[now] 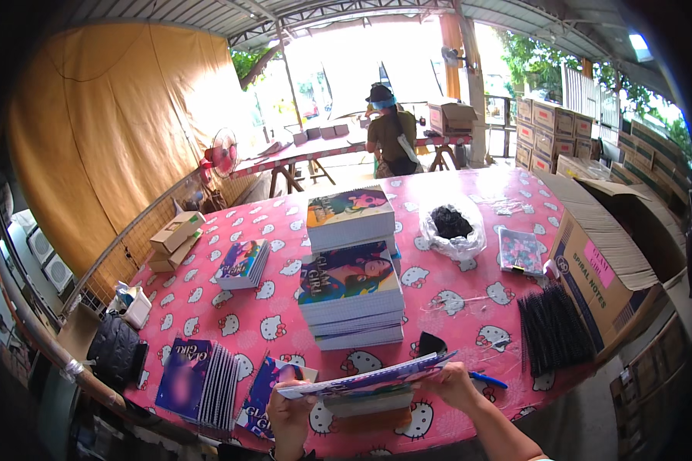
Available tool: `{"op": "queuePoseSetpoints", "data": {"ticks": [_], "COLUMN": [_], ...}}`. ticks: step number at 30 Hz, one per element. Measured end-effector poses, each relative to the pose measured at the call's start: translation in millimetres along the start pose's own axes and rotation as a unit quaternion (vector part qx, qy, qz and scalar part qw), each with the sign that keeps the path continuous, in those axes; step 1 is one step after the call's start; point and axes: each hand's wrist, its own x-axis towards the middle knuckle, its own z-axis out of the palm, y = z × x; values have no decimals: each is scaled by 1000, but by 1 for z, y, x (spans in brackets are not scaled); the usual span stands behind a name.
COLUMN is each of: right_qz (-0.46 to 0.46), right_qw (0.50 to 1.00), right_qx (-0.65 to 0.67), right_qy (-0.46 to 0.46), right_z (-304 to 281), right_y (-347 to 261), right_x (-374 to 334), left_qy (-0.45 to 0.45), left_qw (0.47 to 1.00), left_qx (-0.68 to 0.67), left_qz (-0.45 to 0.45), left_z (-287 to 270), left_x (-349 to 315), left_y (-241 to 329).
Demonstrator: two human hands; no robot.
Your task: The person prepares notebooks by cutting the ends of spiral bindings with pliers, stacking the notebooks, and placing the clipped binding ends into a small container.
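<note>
Notebook [370,376], one, at six o'clock, gripped at opposite ends by left hand [289,412] and right hand [453,386]; step, seemingly, steadying it; next move likely needing even support.

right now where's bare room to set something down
Bare pink cloth lies between the small stack, tall stacks and fanned notebooks; also behind the small stack, right of the cardboard boxes. Crowded: the front, around left hand, right hand and held booklet; the right, with black coils beside the carton.
</note>
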Motion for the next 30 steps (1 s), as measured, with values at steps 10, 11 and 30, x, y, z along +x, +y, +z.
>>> {"op": "queuePoseSetpoints", "data": {"ticks": [10,11,30], "right_qz": [-43,-23,364], "right_qw": [940,913,648], "right_qx": [333,406,-645], "right_qy": [58,42,178], "right_z": [7,17,-184], "right_y": [-46,-62,101], "right_x": [9,14,9], "left_qy": [-93,-66,74], "left_qw": [977,979,986], "left_qx": [-141,-143,-86], "left_qz": [-128,-126,-124], "left_z": [-7,-11,13], "left_x": [-5,-13,1], "left_y": [-16,-43,-76]}}
